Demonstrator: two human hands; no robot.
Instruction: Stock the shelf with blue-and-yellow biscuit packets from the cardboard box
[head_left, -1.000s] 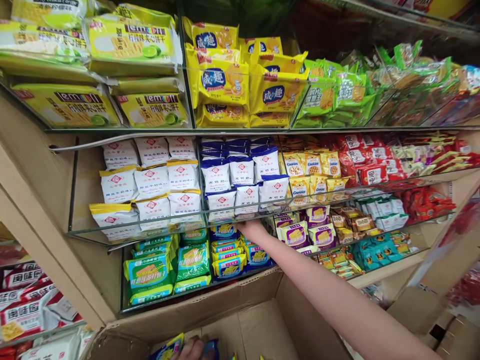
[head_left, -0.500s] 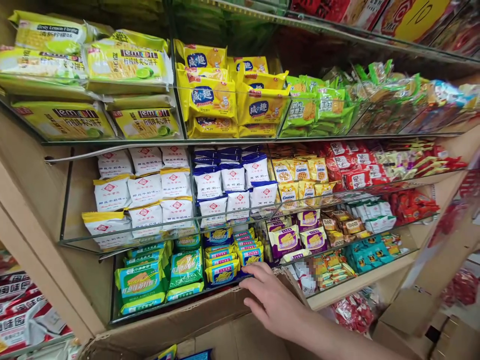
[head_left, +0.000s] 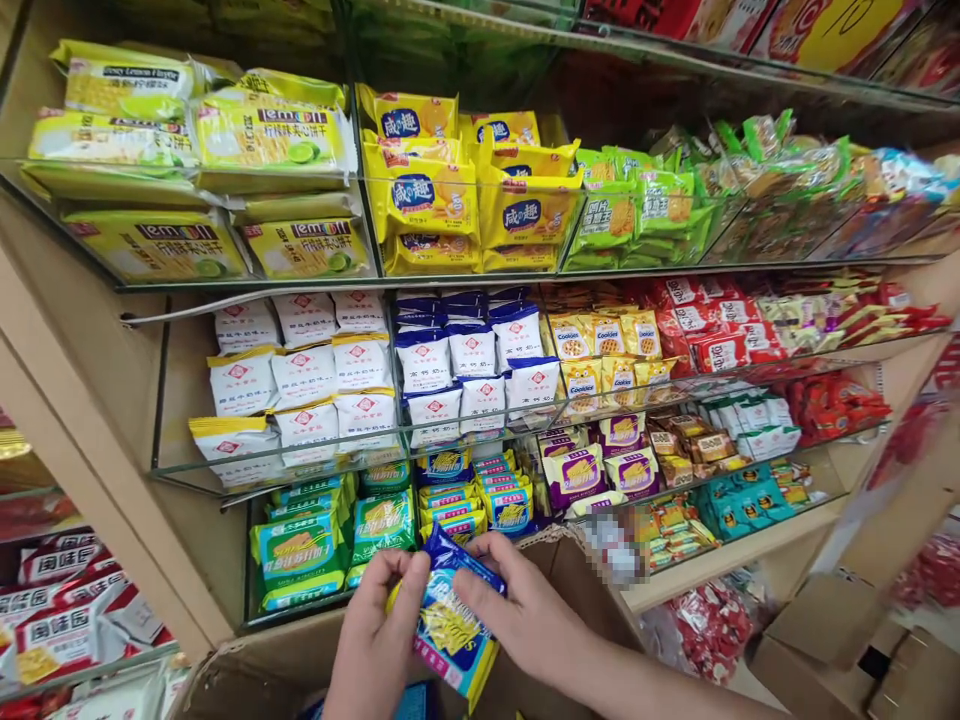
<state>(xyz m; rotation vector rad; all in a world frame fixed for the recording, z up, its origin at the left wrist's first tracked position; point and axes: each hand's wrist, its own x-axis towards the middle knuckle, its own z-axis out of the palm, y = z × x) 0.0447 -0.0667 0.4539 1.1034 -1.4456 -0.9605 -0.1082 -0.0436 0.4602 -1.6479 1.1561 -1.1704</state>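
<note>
Gripping a stack of blue and yellow cracker packets point(head_left: 450, 630) at the lower centre of the frame, the left hand point(head_left: 371, 650) and right hand point(head_left: 529, 615) close on it from either side. Just above, matching packets point(head_left: 480, 490) fill the lowest glass shelf point(head_left: 825, 475), and a cardboard box point(head_left: 262, 665) sits beneath the hands.

The left grip point(head_left: 371, 645) and right grip point(head_left: 529, 620) are both bare.

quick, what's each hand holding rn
Left hand: closed on the blue packet.
Right hand: closed on the same packet.
</note>
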